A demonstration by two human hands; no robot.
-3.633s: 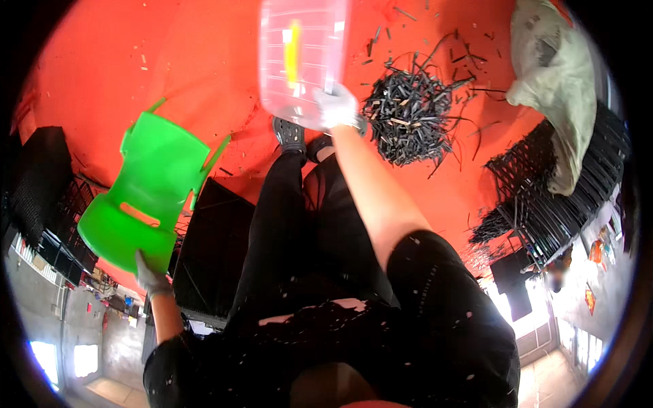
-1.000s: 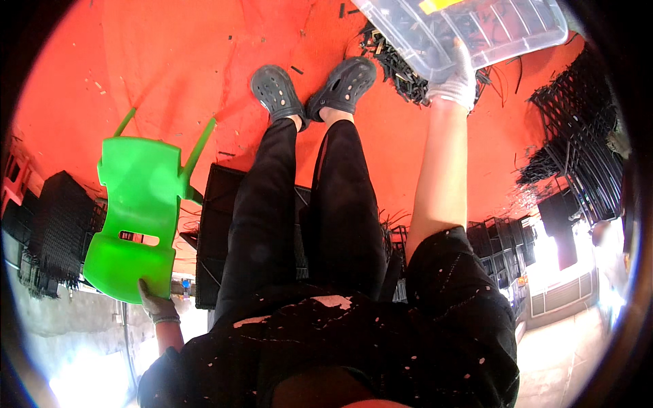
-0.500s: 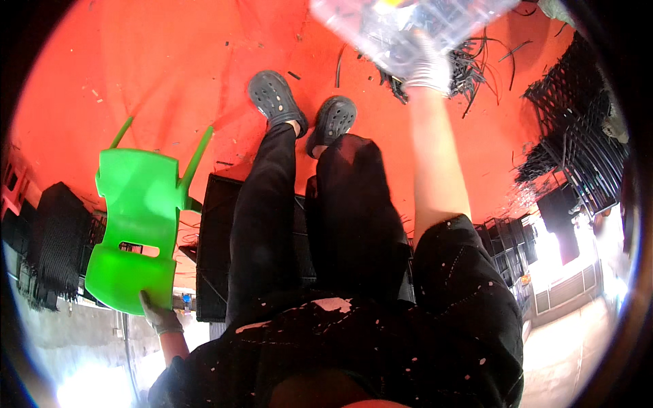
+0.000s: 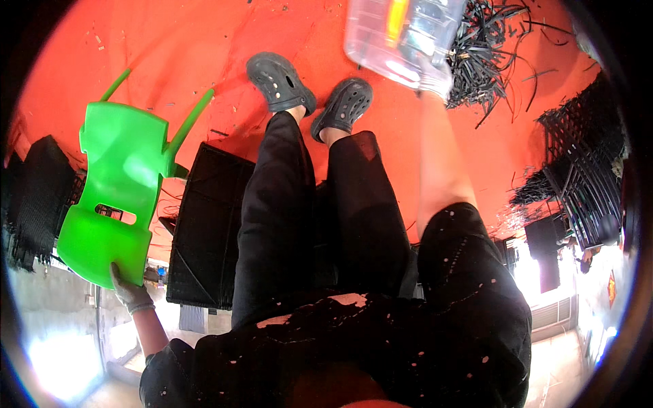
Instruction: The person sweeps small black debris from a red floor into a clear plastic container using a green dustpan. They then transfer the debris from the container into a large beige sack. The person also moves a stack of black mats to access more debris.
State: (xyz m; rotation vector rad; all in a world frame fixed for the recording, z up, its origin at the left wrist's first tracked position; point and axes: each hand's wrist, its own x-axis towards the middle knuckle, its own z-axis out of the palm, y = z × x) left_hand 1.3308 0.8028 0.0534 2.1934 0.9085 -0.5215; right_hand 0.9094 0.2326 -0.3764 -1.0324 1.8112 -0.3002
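Note:
My left hand [image 4: 131, 292], in a light glove, grips the top edge of the backrest of a green plastic chair [image 4: 128, 146] on my left. The thumb lies on the near face of the backrest, and the other fingers are hidden behind it. Reaching far forward, my gloved right hand [image 4: 434, 76] holds a clear plastic bin [image 4: 362, 42] by its near edge; its fingers show blurred through the plastic. Inside the bin are a yellow object [image 4: 396, 22] and dark things too unclear to name.
Beside the bin, a tangled heap of black strips [image 4: 481, 58] lies on the red floor [image 4: 204, 41]. A dark rectangular panel [image 4: 211, 228] stands between chair and legs. Black frames are stacked at the right [image 4: 578, 170], and a dark stack [image 4: 44, 200] stands far left.
The clear bin has turned and shifted, showing more of the black strip heap. My left hand stays on the chair; the whole view has moved slightly.

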